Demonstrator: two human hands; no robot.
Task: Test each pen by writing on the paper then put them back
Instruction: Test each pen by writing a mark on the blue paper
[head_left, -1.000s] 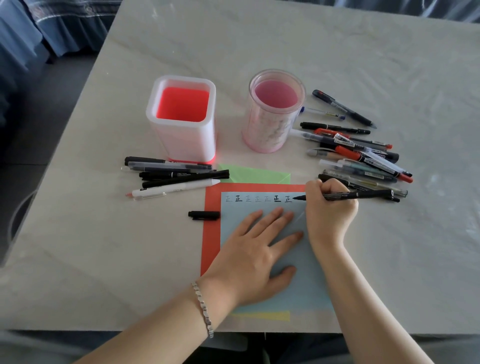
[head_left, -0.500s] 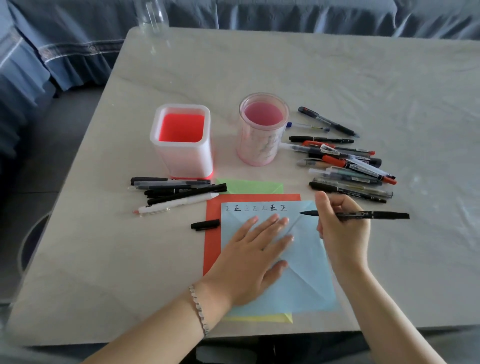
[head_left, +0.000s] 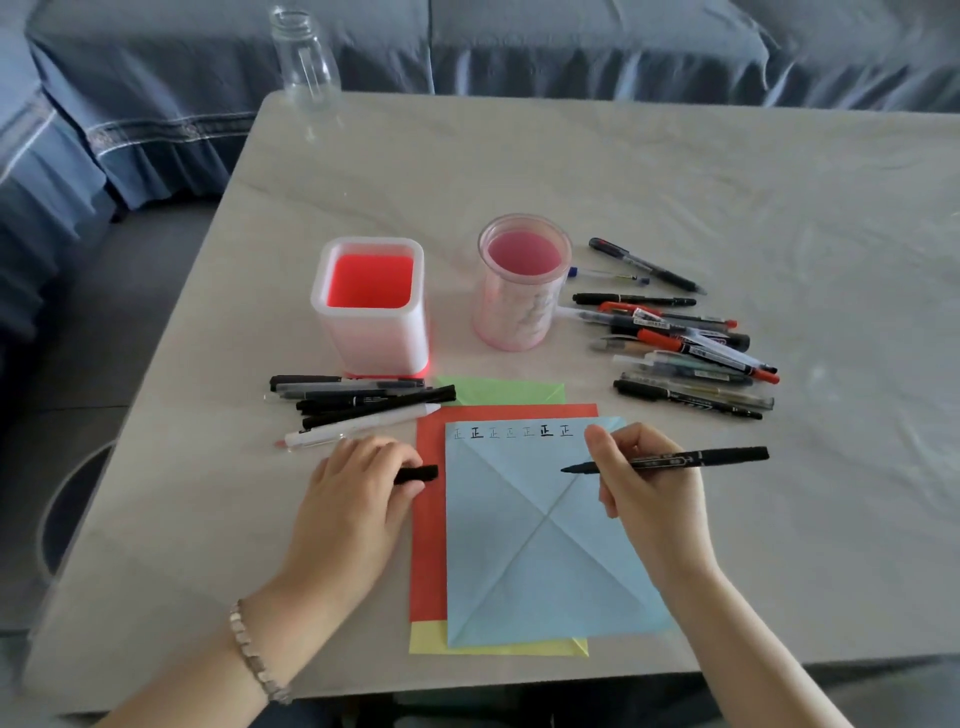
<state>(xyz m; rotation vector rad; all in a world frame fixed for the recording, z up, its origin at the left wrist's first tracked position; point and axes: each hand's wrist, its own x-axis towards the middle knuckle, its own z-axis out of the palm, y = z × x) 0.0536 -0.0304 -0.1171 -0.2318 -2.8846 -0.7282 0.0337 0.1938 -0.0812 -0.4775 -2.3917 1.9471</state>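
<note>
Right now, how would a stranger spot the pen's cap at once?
Find the light blue paper sheet in front of the person. Just left of it, at the edge of the red paper sheet, the left hand pinches a short black plastic cap. It is a stub, shorter than the black marker pen in the right hand or any pen lying nearby.

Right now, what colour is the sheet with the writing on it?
Light blue sheet, head view.

It is looking like a home living room: a sofa (head_left: 571, 47) wearing a blue fabric cover is standing right behind the pale marble-patterned table (head_left: 675, 182).
</note>
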